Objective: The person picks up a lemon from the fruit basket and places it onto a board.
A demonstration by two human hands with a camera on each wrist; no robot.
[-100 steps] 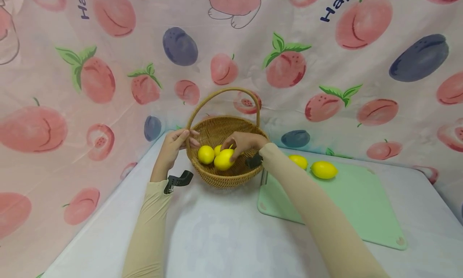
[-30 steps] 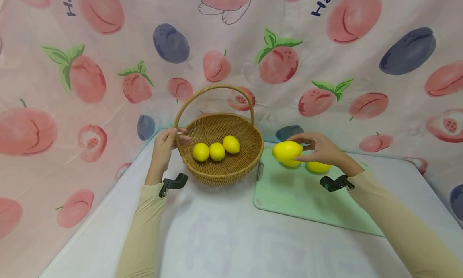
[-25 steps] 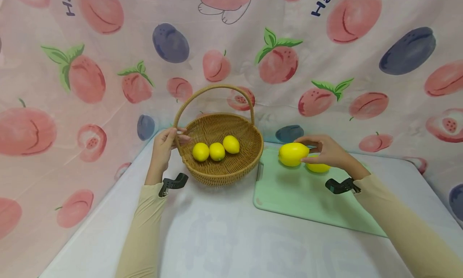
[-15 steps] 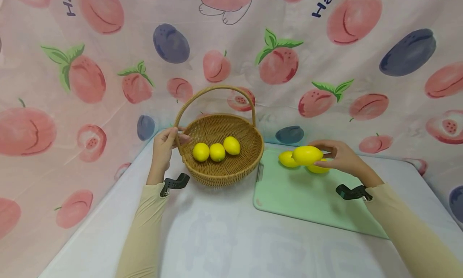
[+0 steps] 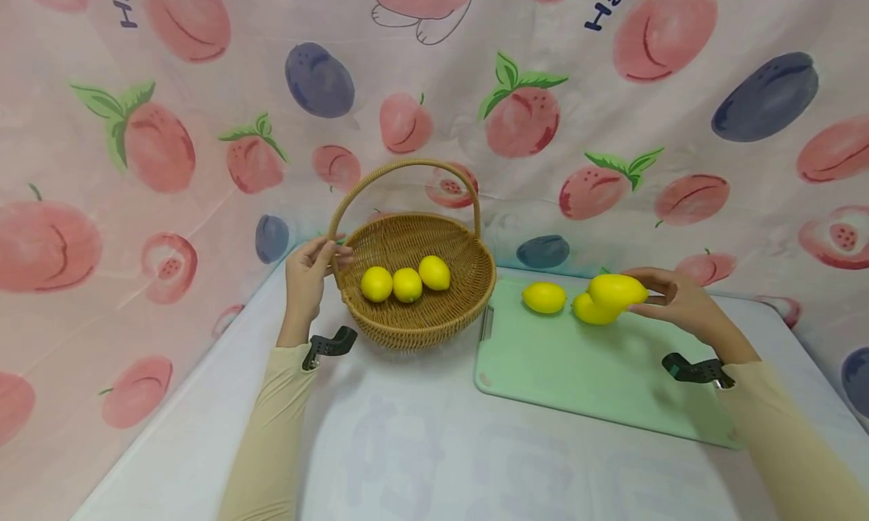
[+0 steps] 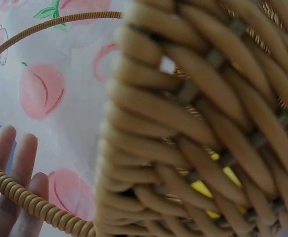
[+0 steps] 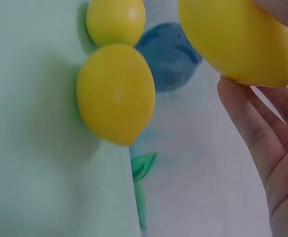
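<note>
A brown wicker basket (image 5: 441, 310) with a tall arched handle stands at the back of the table, with three yellow lemons (image 5: 407, 285) inside. My left hand (image 5: 308, 276) holds the left foot of the handle (image 6: 40, 208), thumb in front and fingers behind. In my right hand (image 5: 679, 306) is another lemon (image 5: 616, 291), pinched between thumb and fingertips above the green cutting board (image 5: 563, 363). Two lemons lie on the board: one on its left side (image 5: 544, 298), and one (image 7: 115, 94) that the held lemon partly covers in the head view.
The board's metal-edged slot (image 5: 487, 323) lies close to the basket's right side. A white cloth (image 5: 407, 438) covers the table. Behind it hangs a fruit-print curtain (image 5: 448, 76). Each wrist carries a black camera mount (image 5: 692, 368).
My right hand has gone from inside the basket out over the board, then further right along it with the lemon. My left hand has stayed at the handle.
</note>
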